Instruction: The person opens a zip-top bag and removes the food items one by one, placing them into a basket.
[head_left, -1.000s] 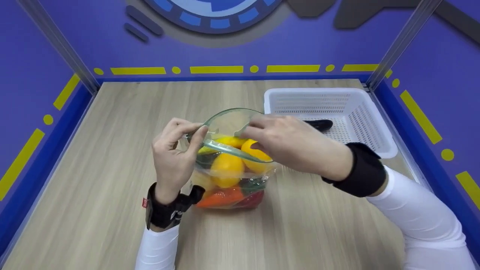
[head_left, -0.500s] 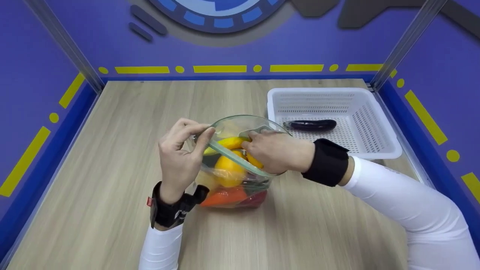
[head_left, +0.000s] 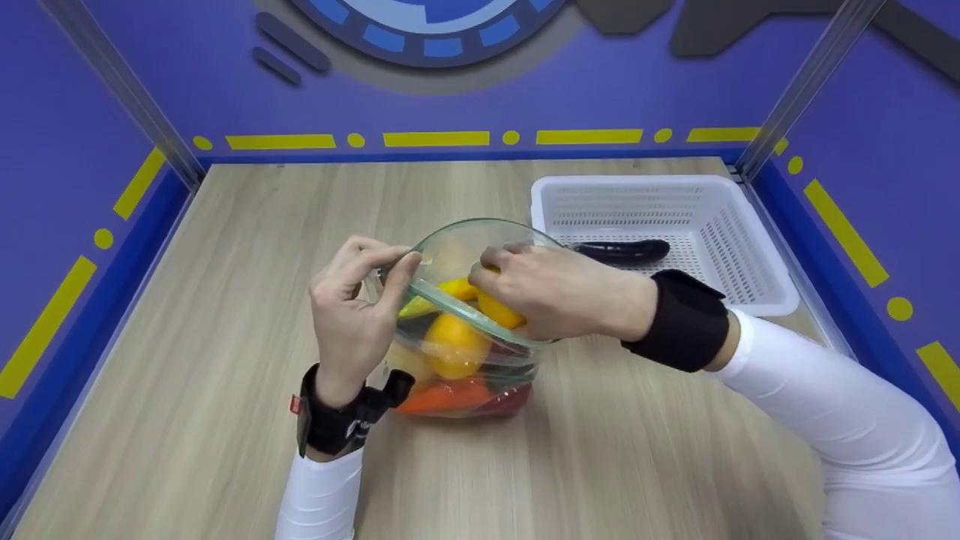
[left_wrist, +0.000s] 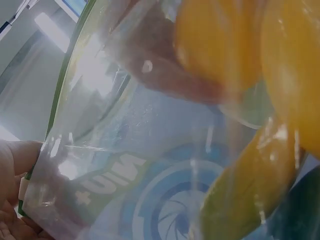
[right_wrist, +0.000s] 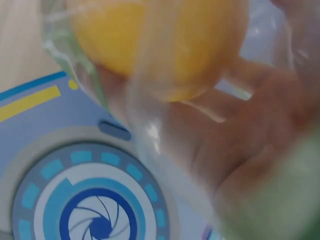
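A clear zip bag (head_left: 466,310) with a green rim stands upright, its mouth spread. My left hand (head_left: 351,300) pinches the rim's left corner between thumb and fingers. Inside the mouth, my right hand (head_left: 555,291) grips a round yellow-orange fruit (head_left: 496,309); the right wrist view shows its fingers curled under that fruit (right_wrist: 165,45) behind hazy plastic. Another yellow-orange fruit (head_left: 456,346) lies just below. A yellow banana-shaped piece (head_left: 452,289) with a greenish end is behind it. An orange carrot-like vegetable (head_left: 442,396) and a dark red piece (head_left: 511,400) fill the bottom.
At the back right sits a white perforated basket (head_left: 757,247) with one dark eggplant (head_left: 626,252) in it. The bag's right side is close to the basket's front left corner. Blue-purple panels (head_left: 480,112) border the wooden table (head_left: 247,337).
My right hand reached down into the bag, then rose a little with the fruit in its fingers. The left hand kept its pinch on the rim.
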